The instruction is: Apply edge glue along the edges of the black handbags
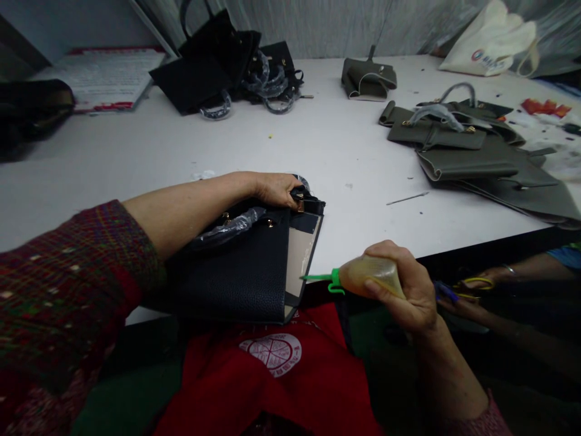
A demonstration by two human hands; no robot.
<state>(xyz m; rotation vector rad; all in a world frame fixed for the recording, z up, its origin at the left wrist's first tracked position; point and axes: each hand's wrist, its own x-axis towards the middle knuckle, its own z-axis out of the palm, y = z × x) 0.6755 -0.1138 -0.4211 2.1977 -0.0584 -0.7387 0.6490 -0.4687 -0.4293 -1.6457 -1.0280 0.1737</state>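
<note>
A black leather handbag (245,272) lies on its side at the near edge of the white table (318,151), its plastic-wrapped handle toward me. My left hand (272,188) is closed on the bag's far top corner, by a strap end with a gold fitting. My right hand (403,284) squeezes a soft yellowish glue bottle (372,275) with a green nozzle. The nozzle tip touches the pale inner edge strip (302,257) of the bag's open side.
Olive-green bag pieces (472,151) are piled at the right, another olive piece (367,79) farther back. Black bags (218,60) with wrapped handles sit at the back left, a white tote (490,42) at the far right. Another person's hands (481,284) hold scissors at the right edge.
</note>
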